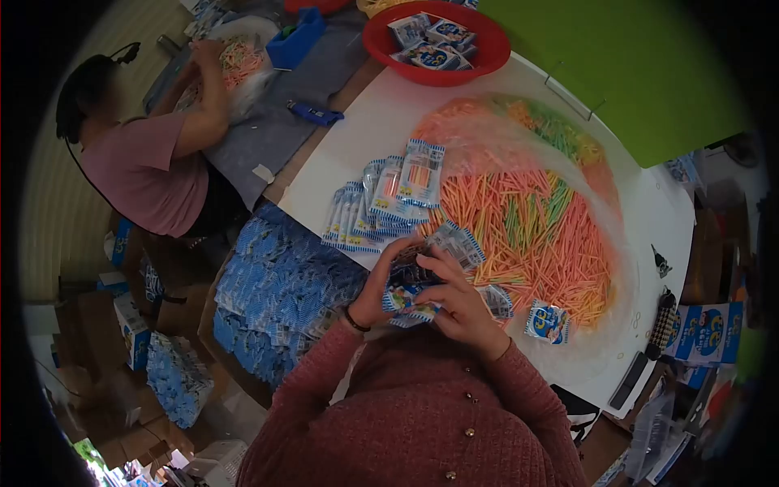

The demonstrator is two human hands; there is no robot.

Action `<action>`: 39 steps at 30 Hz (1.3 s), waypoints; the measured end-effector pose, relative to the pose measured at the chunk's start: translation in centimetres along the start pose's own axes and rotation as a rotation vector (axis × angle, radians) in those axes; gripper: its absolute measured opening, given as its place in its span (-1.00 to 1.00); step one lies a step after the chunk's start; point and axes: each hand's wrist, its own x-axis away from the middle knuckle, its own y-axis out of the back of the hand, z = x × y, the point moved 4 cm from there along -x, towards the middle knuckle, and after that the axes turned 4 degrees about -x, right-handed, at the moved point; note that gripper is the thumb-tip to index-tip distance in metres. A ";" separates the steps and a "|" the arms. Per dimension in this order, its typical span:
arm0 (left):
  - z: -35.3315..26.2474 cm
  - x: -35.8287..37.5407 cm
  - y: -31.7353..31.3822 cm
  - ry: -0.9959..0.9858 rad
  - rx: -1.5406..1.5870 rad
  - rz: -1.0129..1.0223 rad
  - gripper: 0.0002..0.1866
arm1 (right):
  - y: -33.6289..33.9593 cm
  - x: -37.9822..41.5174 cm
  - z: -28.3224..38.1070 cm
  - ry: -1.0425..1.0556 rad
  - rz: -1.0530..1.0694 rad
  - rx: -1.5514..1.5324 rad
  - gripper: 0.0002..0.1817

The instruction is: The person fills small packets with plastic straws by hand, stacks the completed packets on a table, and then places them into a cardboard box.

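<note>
Apparent packet-handling step: left hand and right hand close around printed packets, exact pinch obscured, slick film calling for steady support; candy-coloured sticks at 2 o'clock.

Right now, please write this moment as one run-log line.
left hand: holding packets | right hand: fingers at same packets | pastel sticks: loose heap ahead | red bowl: beyond sticks

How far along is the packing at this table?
Looks done: sachets with sticks visible inside, perhaps the packs in the red bowl. In hand: a blue-and-white packet between left hand and right hand, contents unclear. Apparently left: the large heap of loose sticks.
</note>
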 end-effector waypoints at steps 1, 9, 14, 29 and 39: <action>-1.2 -0.4 -0.5 -0.059 -0.081 -0.010 0.11 | 0.3 0.2 -0.2 -0.085 -0.100 -0.224 -0.59; 0.7 -0.2 0.0 0.002 -0.160 -0.094 0.03 | 0.2 -1.4 -0.8 -0.280 -0.357 -0.803 -0.74; 0.8 -0.5 0.0 0.009 0.113 -0.135 0.03 | 0.4 -2.0 -0.2 -0.213 -0.094 -0.217 -0.70; 0.4 -0.7 -0.2 0.059 0.070 -0.496 -0.47 | 1.1 1.1 -1.0 -0.387 -0.809 -1.426 -0.79; 0.1 -0.6 -0.4 0.053 0.729 -0.172 0.06 | -5.4 1.9 -2.6 -0.496 -0.522 -0.825 -0.47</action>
